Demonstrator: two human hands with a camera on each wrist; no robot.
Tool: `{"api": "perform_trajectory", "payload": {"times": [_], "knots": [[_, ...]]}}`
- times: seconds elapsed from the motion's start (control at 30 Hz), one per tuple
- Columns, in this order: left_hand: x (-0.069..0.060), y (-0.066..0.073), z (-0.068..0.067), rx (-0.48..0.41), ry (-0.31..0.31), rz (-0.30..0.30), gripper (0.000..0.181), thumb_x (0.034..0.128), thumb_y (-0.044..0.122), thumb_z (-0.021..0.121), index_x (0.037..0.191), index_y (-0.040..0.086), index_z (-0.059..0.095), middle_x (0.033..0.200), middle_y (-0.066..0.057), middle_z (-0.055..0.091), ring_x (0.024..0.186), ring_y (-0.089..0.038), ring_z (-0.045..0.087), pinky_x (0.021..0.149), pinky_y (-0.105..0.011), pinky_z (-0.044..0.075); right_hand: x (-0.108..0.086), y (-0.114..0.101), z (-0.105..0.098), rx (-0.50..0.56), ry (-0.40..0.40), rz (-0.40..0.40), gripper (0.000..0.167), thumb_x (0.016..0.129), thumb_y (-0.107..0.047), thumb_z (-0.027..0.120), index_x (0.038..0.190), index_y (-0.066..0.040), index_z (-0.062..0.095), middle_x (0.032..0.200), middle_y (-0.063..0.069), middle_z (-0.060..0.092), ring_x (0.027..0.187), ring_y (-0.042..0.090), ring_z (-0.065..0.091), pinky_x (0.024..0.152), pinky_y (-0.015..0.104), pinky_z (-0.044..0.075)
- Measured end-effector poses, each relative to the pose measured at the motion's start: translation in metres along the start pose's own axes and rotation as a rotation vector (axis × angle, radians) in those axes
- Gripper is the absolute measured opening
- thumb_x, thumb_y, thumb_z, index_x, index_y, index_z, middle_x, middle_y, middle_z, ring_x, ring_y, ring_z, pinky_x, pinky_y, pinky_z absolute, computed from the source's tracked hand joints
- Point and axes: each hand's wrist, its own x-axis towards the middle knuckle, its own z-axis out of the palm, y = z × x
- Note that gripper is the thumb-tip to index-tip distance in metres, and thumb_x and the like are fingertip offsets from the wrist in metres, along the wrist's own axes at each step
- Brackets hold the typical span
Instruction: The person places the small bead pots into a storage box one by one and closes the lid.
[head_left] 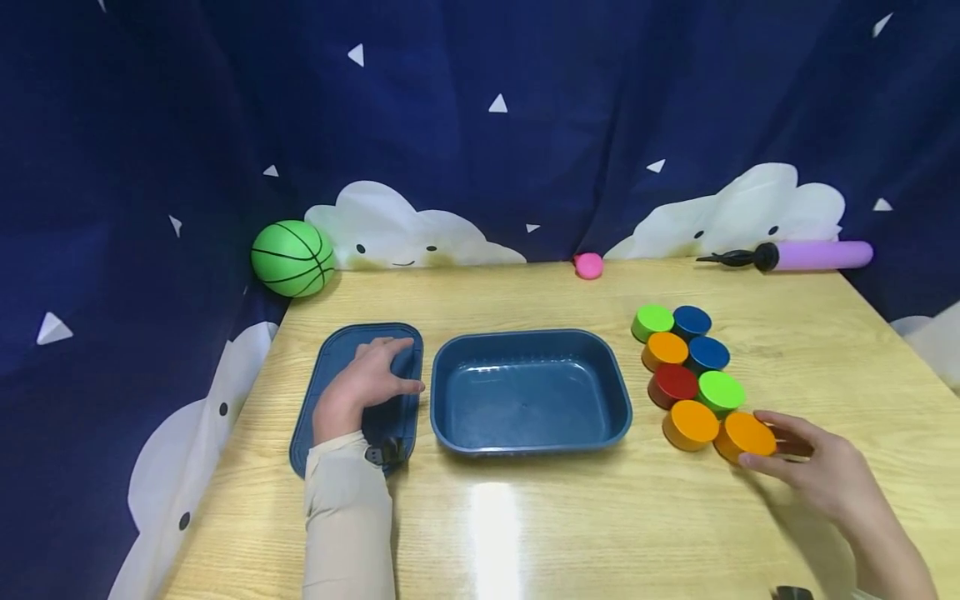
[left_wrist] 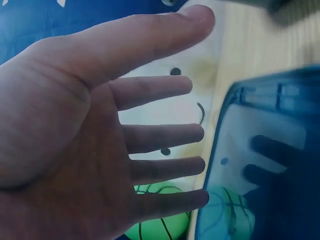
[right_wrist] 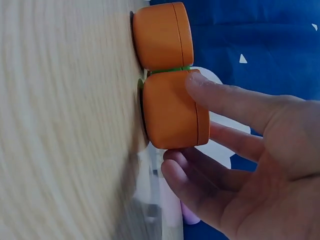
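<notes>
On the right of the table, my right hand [head_left: 821, 471] holds the nearest round orange jar [head_left: 746, 436] between thumb and fingers. In the right wrist view the thumb lies against the near side of that jar [right_wrist: 172, 110], with a finger reaching behind it. A second orange jar [head_left: 690, 425] stands beside it, at the near end of two rows of jars. My left hand [head_left: 363, 379] is over the flat blue lid [head_left: 318, 417], its fingers spread and holding nothing. Between the hands sits an empty dark blue tub [head_left: 528, 450].
Further jars stand close together: red [head_left: 673, 386], orange [head_left: 664, 351], green [head_left: 722, 392] and dark blue [head_left: 707, 355]. Along the back are a green ball [head_left: 292, 258], a small pink object [head_left: 588, 266] and a purple hand pump [head_left: 817, 255]. A dark blue curtain [head_left: 420, 100] hangs behind.
</notes>
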Motion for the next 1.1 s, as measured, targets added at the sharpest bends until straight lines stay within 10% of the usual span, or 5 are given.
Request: {"api": "perform_trajectory", "payload": {"times": [0.13,0.27,0.8,1.1], "knots": [[0.0,0.007,-0.002,-0.008,0.017,0.043,0.078,0.0906,0.029,0.075,0.156,0.009,0.038,0.163,-0.023,0.027,0.151,-0.048,0.018,0.117,-0.067,0.027,-0.008,0.001,-0.001,-0.013,0.084,-0.012,0.074,0.085,-0.05,0.078,0.138,-0.002,0.059,0.127,0.03,0.065,0.079,-0.017,0.054,0.065,0.02,0.049],[-0.002,0.011,-0.003,-0.006,0.027,0.079,0.076,0.0908,0.027,0.075,0.155,0.009,0.039,0.162,-0.023,0.03,0.151,-0.046,0.022,0.118,-0.064,0.029,-0.014,-0.004,-0.001,0.002,0.13,-0.009,0.066,0.086,-0.048,0.078,0.132,-0.004,0.064,0.12,0.027,0.069,0.074,-0.026,0.042,0.059,0.015,0.045],[-0.007,0.009,-0.01,-0.055,-0.029,0.21,0.067,0.0916,0.018,0.075,0.152,0.015,0.046,0.156,-0.016,0.045,0.147,-0.038,0.037,0.118,-0.055,0.036,-0.014,-0.101,-0.001,0.137,0.19,-0.149,0.059,0.086,-0.041,0.079,0.134,-0.01,0.064,0.132,0.019,0.062,0.081,-0.02,0.054,0.064,0.011,0.054],[-0.006,0.007,-0.006,-0.078,-0.086,0.32,0.059,0.0933,0.017,0.072,0.149,0.015,0.052,0.149,-0.009,0.055,0.134,-0.036,0.055,0.108,-0.049,0.047,0.017,-0.182,0.049,0.196,0.073,-0.356,0.046,0.084,-0.029,0.084,0.123,-0.008,0.07,0.122,0.016,0.07,0.097,0.022,0.07,0.076,0.018,0.057]]}}
